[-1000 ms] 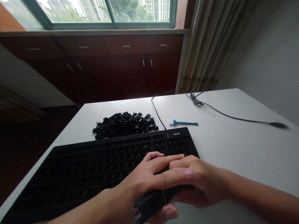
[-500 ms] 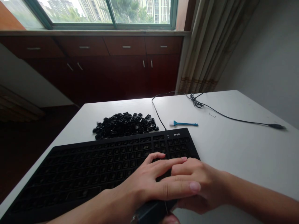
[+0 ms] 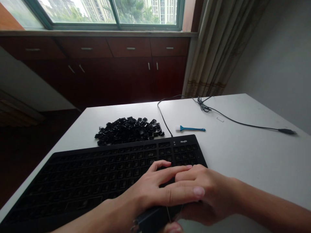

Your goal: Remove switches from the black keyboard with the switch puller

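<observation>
A black keyboard (image 3: 92,174) without keycaps lies across the white table. Over its right part is my left hand (image 3: 155,191), its fingers spread and reaching toward the other hand. My right hand (image 3: 201,191) is closed beside and partly under it, at the keyboard's right end; whatever its fingers hold is hidden. Below my left hand a dark boxy object (image 3: 154,220) shows at the bottom edge, with a thin wire-like piece near a fingertip. Behind the keyboard is a heap of black keycaps (image 3: 128,129).
On the white table (image 3: 243,155) lie a blue brush (image 3: 191,128) with white bristles, a thin bent wire (image 3: 220,119) and a black cable (image 3: 243,123) with a tied bundle. Beyond are red-brown cabinets (image 3: 109,77), a window and a curtain (image 3: 209,48).
Both hands and the dark object have shifted slightly left. The view has moved a little, and the keyboard's right end sits slightly further left and lower.
</observation>
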Demonstrator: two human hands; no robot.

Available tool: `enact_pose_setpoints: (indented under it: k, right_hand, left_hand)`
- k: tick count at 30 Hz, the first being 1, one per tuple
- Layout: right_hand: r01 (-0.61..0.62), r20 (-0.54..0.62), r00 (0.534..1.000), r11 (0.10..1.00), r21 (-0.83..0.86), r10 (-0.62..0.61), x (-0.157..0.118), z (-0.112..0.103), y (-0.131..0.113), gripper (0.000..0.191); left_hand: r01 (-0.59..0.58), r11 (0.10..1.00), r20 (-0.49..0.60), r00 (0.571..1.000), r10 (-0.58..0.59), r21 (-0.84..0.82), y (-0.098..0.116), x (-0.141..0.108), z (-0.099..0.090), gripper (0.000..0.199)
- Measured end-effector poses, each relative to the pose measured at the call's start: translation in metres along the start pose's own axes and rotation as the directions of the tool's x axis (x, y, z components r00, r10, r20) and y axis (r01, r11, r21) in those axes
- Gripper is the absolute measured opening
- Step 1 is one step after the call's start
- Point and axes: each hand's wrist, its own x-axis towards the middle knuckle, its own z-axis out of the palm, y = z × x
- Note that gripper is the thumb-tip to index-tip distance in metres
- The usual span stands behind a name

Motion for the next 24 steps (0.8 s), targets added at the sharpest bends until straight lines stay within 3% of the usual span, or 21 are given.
enact_pose_setpoints:
  k: [5, 9, 15, 21, 24]
  right_hand:
    - [0.021, -0.048, 0.999, 0.999, -0.043, -0.023, 0.0013, -0.0004, -0.0012, 0.017]
    - [0.006, -0.04, 0.999, 1.0, -0.018, -0.006, 0.0038, -0.0025, -0.0013, 0.016]
    - [0.088, -0.121, 0.988, 0.993, -0.073, -0.097, 0.0005, 0.0021, 0.0023, 0.023]
    - [-0.092, 0.002, 0.996, 0.995, 0.047, 0.092, 0.004, -0.0027, -0.0039, 0.028]
    - [-0.176, -0.005, 0.984, 0.979, 0.106, 0.177, 0.0018, -0.0016, -0.005, 0.036]
  left_hand:
    - [-0.011, 1.0, -0.014, 1.0, 0.01, -0.017, -0.001, 0.0011, 0.0014, 0.055]
    - [-0.022, 1.0, -0.027, 0.999, 0.022, -0.012, -0.0028, 0.0006, 0.0024, 0.06]
    - [-0.032, 0.998, -0.011, 0.999, 0.033, 0.046, -0.0041, -0.0014, 0.0049, 0.065]
    - [0.008, 0.999, 0.005, 1.0, -0.007, -0.045, -0.003, -0.0008, -0.0009, 0.063]
    - [0.052, 0.998, 0.032, 0.998, -0.051, -0.04, -0.002, -0.0015, -0.0048, 0.063]
